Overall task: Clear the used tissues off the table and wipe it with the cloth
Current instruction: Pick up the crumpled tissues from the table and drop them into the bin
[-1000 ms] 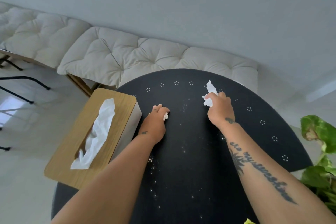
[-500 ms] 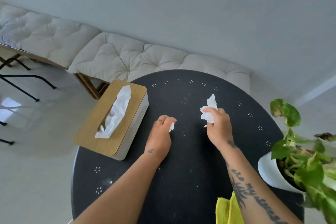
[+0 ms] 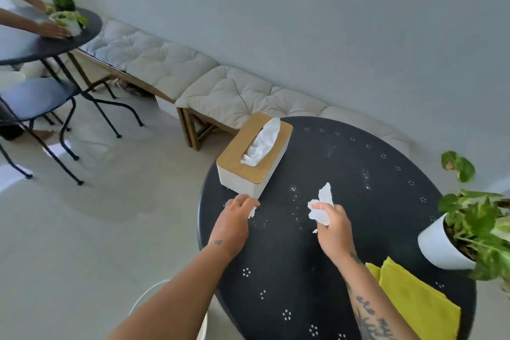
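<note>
Head view: both hands (image 3: pixel 335 225) clenched on crumpled tissues (image 3: pixel 321 205); right-hand tissue pointing up-away.

Tissue box (image 3: pixel 255 156): white body w/ wooden lid, a fresh tissue poking up thru the slot, standing near the far-left edge of its tabletop. Potted plant (image 3: pixel 466 229) at the right edge: white pot tilted in this view, green variegated leaves spilling over. Along the grey wall (image 3: pixel 303 22) runs a wooden bench (image 3: pixel 190 130) w/ cream tufted cushions (image 3: pixel 234 94). Upper left: second round dark table (image 3: pixel 30 47) on thin black legs, w/ two small potted plants (image 3: pixel 62 3) on it; another person's arms (image 3: pixel 30 25) reach to them, one palm flat by the white pot. Below that, a black-framed chair (image 3: pixel 36 99) w/ blue-grey seat. Floor (image 3: pixel 96 215) pale, glossy. White curved rim (image 3: pixel 149 295) low in view, partly hidden — can't tell what.
</note>
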